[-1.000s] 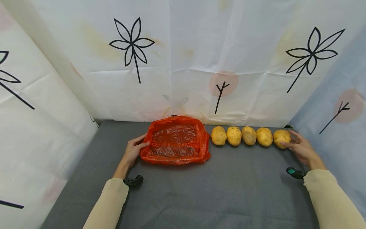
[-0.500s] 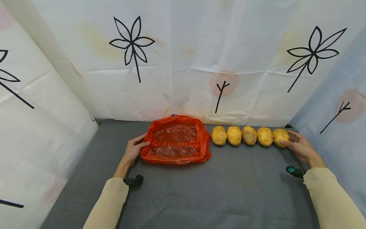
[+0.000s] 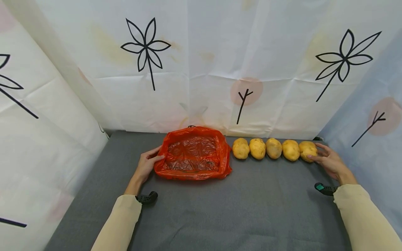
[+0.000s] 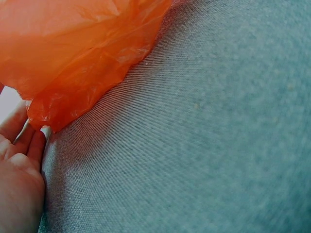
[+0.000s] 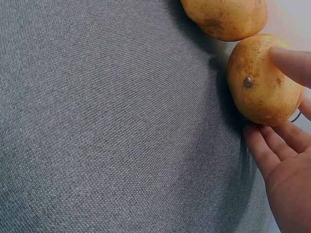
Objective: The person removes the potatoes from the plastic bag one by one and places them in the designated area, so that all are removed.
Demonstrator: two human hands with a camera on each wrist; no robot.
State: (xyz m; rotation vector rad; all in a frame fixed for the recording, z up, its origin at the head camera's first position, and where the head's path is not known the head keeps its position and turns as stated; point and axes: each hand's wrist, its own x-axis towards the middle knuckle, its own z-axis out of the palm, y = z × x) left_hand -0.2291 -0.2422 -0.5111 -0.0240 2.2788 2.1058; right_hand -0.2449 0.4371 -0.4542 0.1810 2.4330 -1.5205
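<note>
A red plastic bag (image 3: 192, 153) lies spread with its wide mouth facing up, left of a row of several potatoes. At the bag's left side, my left hand (image 3: 147, 165) holds its edge, thumb over the rim. The left wrist view shows the fingers (image 4: 35, 145) right at a crumpled corner of the bag (image 4: 87, 58). My right hand (image 3: 332, 163) grips the rightmost potato (image 3: 307, 150) of the row; its thumb (image 5: 294, 64) rests on top of the potato (image 5: 262, 85) while the other fingers come in from the side. That potato's far side is partly hidden.
The other potatoes (image 3: 274, 148) stand side by side between the bag and the right hand. A grey cloth (image 3: 232, 212) covers the table. White printed curtains (image 3: 207, 62) hang along the back and both sides.
The rightmost potato has shifted slightly left, up against its neighbour, with the right hand on it. The left hand and the bag have stayed in place.
</note>
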